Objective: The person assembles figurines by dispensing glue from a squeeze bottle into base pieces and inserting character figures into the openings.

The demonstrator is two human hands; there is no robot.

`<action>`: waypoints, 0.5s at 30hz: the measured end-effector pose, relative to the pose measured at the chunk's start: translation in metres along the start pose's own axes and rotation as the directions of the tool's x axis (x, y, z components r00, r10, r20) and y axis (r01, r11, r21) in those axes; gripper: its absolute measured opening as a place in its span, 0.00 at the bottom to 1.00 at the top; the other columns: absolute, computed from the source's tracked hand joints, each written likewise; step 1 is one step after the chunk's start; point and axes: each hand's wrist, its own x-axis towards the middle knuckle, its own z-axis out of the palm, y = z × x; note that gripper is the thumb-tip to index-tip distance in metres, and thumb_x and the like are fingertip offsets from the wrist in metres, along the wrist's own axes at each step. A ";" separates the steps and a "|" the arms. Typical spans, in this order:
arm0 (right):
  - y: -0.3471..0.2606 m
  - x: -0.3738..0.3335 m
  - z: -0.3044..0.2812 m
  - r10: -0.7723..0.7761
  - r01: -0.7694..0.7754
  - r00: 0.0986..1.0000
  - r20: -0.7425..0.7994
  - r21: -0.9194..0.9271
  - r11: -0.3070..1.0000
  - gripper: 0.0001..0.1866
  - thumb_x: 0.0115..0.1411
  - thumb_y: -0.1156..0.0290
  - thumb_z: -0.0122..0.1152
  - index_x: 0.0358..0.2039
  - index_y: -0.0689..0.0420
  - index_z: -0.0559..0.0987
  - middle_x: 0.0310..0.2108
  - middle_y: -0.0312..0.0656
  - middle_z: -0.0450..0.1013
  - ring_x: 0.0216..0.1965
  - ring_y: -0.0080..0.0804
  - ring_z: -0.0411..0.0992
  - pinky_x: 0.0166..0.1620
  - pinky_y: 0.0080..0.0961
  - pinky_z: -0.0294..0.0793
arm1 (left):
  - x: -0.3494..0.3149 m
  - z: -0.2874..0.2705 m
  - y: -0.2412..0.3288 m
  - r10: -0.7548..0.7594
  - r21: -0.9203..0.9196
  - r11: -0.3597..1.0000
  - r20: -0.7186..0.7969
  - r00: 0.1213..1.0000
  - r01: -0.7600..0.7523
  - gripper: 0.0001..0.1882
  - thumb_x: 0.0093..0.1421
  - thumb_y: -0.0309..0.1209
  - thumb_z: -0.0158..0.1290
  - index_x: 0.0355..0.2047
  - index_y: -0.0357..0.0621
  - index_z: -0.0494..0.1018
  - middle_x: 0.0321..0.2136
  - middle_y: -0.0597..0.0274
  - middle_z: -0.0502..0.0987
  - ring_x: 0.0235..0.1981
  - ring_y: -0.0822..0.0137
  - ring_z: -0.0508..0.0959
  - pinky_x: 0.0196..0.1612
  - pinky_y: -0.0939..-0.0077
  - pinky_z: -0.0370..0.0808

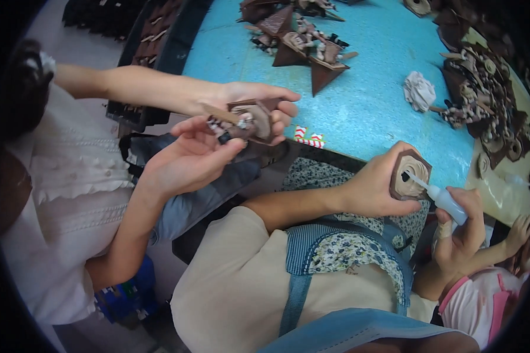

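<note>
My left hand (378, 187) is closed around a dark brown hexagonal piece (401, 191), its round, ridged beige face turned up. A small black spot shows near the middle of that face. In my right hand (458, 235) is a small translucent squeeze bottle (447, 204), gripped between thumb and fingers and tilted. The bottle's thin white nozzle (417, 180) reaches over the beige face, its tip beside the black spot. Whether the tip touches the surface, I cannot tell.
At the left, a co-worker's hands (188, 150) hold a similar brown piece with a small figure (246, 122). Brown pointed pieces with figures (312, 50) lie on the blue tabletop (359, 82). More are heaped at right (483, 100), near crumpled white material (419, 92). Another person's hand (519, 232) is far right.
</note>
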 end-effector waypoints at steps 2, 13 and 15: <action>0.000 0.002 0.002 -0.005 0.005 1.000 0.017 0.021 1.000 0.15 0.47 0.79 0.61 0.38 0.67 0.73 0.32 0.52 0.73 0.30 0.40 0.70 0.36 0.30 0.65 | -0.001 -0.003 0.002 0.013 0.035 0.999 -0.021 1.000 -0.012 0.34 0.42 0.27 0.66 0.48 0.40 0.59 0.40 0.61 0.72 0.43 0.72 0.73 0.46 0.75 0.70; 0.001 0.001 0.001 0.006 -0.007 0.999 0.034 0.030 1.000 0.15 0.51 0.80 0.60 0.40 0.67 0.71 0.34 0.53 0.73 0.32 0.38 0.69 0.38 0.29 0.66 | 0.001 0.000 -0.001 0.137 0.057 0.990 -0.097 0.986 -0.132 0.34 0.40 0.30 0.66 0.44 0.38 0.60 0.34 0.55 0.74 0.35 0.66 0.75 0.39 0.73 0.72; 0.000 0.000 -0.001 0.040 -0.040 0.997 0.059 0.002 0.999 0.15 0.52 0.79 0.60 0.41 0.67 0.71 0.34 0.53 0.73 0.33 0.38 0.70 0.39 0.29 0.66 | 0.001 0.000 -0.001 0.132 0.053 0.990 -0.094 0.987 -0.127 0.34 0.40 0.30 0.66 0.44 0.38 0.59 0.33 0.55 0.74 0.34 0.66 0.76 0.38 0.72 0.72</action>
